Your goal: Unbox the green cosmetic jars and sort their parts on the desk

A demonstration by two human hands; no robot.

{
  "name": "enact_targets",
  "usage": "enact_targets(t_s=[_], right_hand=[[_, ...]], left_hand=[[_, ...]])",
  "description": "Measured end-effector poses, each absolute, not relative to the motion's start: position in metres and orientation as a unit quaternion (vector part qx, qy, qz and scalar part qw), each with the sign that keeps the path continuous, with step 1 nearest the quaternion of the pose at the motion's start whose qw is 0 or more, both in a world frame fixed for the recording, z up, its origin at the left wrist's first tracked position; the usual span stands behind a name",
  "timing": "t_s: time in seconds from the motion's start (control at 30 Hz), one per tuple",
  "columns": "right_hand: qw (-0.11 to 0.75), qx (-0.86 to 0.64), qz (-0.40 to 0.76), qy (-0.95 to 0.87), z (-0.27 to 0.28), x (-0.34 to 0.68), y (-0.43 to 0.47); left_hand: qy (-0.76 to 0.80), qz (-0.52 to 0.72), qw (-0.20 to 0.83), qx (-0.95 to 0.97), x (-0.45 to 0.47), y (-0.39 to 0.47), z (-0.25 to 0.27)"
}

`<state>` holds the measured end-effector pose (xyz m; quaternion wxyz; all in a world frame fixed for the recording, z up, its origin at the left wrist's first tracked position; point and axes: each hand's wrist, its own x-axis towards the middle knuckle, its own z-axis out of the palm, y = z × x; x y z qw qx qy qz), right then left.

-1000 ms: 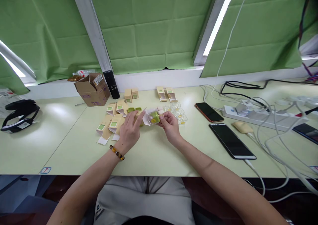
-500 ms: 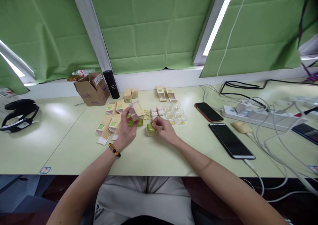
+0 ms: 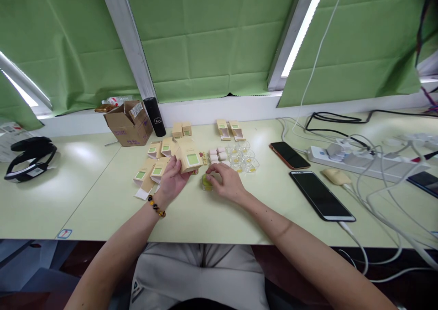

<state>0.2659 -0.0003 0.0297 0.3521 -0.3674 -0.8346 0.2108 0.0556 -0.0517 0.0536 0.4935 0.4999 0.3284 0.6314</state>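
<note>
My left hand (image 3: 172, 180) holds a small tan carton with a green label (image 3: 189, 157) just above the pale green table (image 3: 102, 200). My right hand (image 3: 227, 181) rests on the table with its fingers on a small green case (image 3: 206, 181). More tan cartons (image 3: 150, 171) lie flat to the left of my left hand. Behind my right hand sit small white pieces (image 3: 219, 154) and several clear cups with yellow contents (image 3: 243, 157).
An open cardboard box (image 3: 128, 123) and a black cylinder (image 3: 154, 116) stand at the back left. A black headset (image 3: 29, 157) lies far left. Two phones (image 3: 320, 193) (image 3: 288, 154), a power strip (image 3: 356, 159) and tangled white cables fill the right side.
My right hand pulled the green case out of the carton and set it down on the table. My left hand lifted the emptied carton and turned its green label toward me.
</note>
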Motion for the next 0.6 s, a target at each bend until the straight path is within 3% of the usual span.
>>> enact_targets(t_s=[0.13,0.27,0.43,0.6], right_hand=[[0.462,-0.294,0.223,-0.807,0.032,0.267,-0.001],[0.505,-0.247,0.227,-0.795,0.037,0.266,-0.004],[0.481,-0.267,0.298,-0.78,0.039,0.265,-0.004],[0.437,-0.268,0.455,-0.728,0.036,0.264,-0.002]], left_hand=[[0.31,0.616,0.538,0.485,0.058,-0.052,0.057],[0.313,0.594,0.561,0.484,0.061,-0.052,0.053],[0.327,0.59,0.561,0.48,0.065,-0.053,0.044],[0.342,0.597,0.541,0.484,0.07,-0.054,0.042]])
